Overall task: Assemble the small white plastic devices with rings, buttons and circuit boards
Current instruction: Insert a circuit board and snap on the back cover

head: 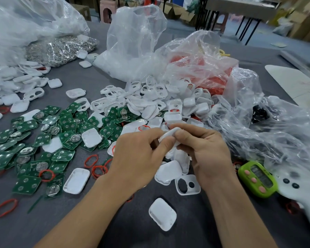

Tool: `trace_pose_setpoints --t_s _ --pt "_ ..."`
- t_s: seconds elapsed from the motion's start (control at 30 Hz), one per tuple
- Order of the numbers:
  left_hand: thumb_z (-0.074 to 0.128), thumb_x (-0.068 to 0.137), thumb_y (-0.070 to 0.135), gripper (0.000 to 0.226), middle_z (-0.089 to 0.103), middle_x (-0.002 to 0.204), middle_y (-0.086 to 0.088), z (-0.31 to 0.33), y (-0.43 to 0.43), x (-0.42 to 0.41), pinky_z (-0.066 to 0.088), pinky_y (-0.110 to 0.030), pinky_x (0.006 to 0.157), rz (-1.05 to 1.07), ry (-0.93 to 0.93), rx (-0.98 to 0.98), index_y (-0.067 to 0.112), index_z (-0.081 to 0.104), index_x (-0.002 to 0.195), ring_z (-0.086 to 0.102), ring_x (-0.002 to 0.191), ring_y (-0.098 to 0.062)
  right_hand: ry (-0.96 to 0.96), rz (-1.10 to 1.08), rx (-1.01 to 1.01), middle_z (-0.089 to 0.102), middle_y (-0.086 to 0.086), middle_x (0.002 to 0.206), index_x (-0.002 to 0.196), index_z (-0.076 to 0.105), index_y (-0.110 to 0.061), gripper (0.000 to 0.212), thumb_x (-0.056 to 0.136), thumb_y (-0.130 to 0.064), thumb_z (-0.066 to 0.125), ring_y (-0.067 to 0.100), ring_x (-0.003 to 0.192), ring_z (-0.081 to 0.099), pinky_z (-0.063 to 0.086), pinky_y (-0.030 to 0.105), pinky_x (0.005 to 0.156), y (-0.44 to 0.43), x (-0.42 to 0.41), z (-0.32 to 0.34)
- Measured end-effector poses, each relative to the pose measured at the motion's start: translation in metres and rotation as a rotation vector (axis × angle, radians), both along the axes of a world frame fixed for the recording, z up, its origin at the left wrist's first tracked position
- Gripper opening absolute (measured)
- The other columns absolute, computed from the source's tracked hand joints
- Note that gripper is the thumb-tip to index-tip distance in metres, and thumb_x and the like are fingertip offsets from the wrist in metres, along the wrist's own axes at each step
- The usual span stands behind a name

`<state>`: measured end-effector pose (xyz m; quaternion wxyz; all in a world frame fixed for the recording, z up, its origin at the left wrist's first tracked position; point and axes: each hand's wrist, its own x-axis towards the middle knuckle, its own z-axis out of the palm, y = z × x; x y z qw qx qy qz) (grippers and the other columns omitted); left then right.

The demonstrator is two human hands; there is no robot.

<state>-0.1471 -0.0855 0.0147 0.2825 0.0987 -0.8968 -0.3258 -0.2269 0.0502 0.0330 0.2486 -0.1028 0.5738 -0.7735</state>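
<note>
Centrally, a small white plastic shell [169, 134] is being pinched between left hand [141, 154] and right hand [208, 151] above the grey table [115, 212], long axis slanting lower-left to upper-right; facing blurred.

The tabletop [213, 221] is dark grey. Boards [27, 185] are green, dotted with silvery round pads, and some carry a silver disc. Shells [162, 213] are plain white and rings [4, 207] red-orange. Bags [132, 33] are clear, one showing red inside. The timer [258, 178] is lime green with pink buttons, the clips [61, 49] silver, the controller [297, 190] white with black buttons
</note>
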Motion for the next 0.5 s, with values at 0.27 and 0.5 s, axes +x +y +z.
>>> trace_pose_setpoints --t_s 0.27,0.5 --pt "0.048 0.1 0.057 0.041 0.05 0.05 0.007 0.001 -0.006 0.001 0.026 -0.014 0.051 -0.048 0.085 0.033 0.041 0.043 0.062 0.045 0.052 -0.009 -0.002 0.046 0.024 0.079 0.016 0.089 0.088 0.083 -0.01 0.018 0.084 -0.004 0.067 0.02 0.074 0.075 0.058 0.023 0.062 -0.001 0.003 0.005" --pt "0.063 0.094 0.047 0.031 0.065 0.061 0.006 -0.009 -0.004 -0.001 0.046 -0.035 0.054 0.144 0.131 -0.175 0.023 0.075 0.081 0.06 0.057 -0.018 -0.055 -0.039 0.111 0.079 0.016 0.088 0.082 0.082 -0.013 0.017 0.091 -0.021 0.071 0.028 0.08 0.078 0.063 0.031 0.067 -0.01 0.009 0.002"
